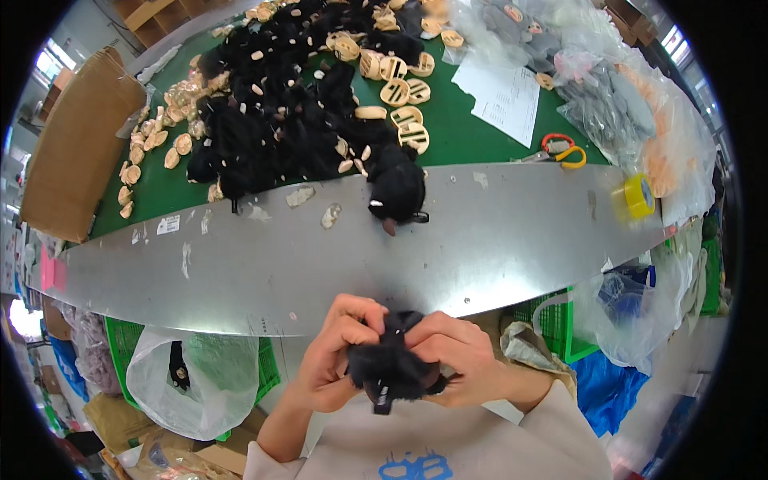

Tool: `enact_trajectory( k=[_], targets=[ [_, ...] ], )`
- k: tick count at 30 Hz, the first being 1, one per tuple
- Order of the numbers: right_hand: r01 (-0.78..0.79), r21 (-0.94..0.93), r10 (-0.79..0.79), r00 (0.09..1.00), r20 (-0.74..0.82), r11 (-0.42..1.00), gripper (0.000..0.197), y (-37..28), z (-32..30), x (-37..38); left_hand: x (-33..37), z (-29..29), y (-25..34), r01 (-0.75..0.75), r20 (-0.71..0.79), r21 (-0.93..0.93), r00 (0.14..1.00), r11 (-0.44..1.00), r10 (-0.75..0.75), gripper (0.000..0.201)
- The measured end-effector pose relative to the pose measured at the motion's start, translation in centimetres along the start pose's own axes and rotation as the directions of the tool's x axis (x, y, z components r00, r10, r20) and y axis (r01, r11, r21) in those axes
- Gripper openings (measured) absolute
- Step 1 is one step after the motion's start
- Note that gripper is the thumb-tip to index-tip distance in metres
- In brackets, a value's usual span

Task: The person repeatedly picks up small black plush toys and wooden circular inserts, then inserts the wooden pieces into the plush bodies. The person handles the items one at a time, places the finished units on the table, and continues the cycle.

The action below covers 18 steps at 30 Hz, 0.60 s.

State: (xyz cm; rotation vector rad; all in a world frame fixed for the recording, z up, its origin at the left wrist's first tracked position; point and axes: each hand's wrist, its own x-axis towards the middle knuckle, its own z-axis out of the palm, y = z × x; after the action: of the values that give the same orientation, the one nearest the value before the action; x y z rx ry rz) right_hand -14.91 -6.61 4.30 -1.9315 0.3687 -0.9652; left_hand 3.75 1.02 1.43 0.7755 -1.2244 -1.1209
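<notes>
Close in front of my body, both hands grip a small black plush toy (390, 370) with a small dark tag on its lower side. My left hand (340, 348) pinches its left edge, and my right hand (462, 352) closes round the right edge with the thumb pressed into the fur. Ahead of them, another black plush piece (398, 188) lies at the edge of the metal strip. Behind it spreads a large heap of black plush pieces (276, 120), with small pale bits scattered over it.
Beige round plastic parts (395, 91) lie right of the heap. A printed paper sheet (506, 100), scissors (564, 150) and yellow tape (639, 196) sit at the right, beside bagged grey and orange pieces (608, 96). A cardboard box (76, 144) stands left; a bag-lined green crate (192, 384) is below the metal edge (264, 240).
</notes>
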Motion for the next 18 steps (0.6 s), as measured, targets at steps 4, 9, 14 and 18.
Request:
enact_trajectory(
  k=[4, 9, 14, 18],
  targets=[
    [0.072, 0.053, -0.072, 0.997, -0.001, 0.996, 0.028, -1.0, 0.5, -0.6, 0.2, 0.1, 0.1, -0.061, 0.093, -0.075, 0.993, 0.995, 0.068, 0.026],
    [0.063, 0.150, -0.070, 0.996, 0.046, 0.987, 0.027, -1.4, 0.8, -1.5, -0.1, 0.6, -0.5, -0.040, 0.111, -0.208, 0.992, 0.977, 0.064, 0.027],
    [0.096, 0.164, -0.100, 0.995, 0.017, 0.982, 0.026, -1.2, 1.3, -1.4, 0.1, 1.7, -0.7, -0.063, 0.037, -0.378, 0.996, 0.924, 0.083, 0.032],
    [0.079, 0.237, -0.061, 0.995, -0.085, 0.968, 0.023, -0.9, 1.9, -0.8, -0.2, 2.4, -0.2, -0.093, -0.093, -0.292, 0.993, 0.952, 0.069, 0.037]
  ],
)
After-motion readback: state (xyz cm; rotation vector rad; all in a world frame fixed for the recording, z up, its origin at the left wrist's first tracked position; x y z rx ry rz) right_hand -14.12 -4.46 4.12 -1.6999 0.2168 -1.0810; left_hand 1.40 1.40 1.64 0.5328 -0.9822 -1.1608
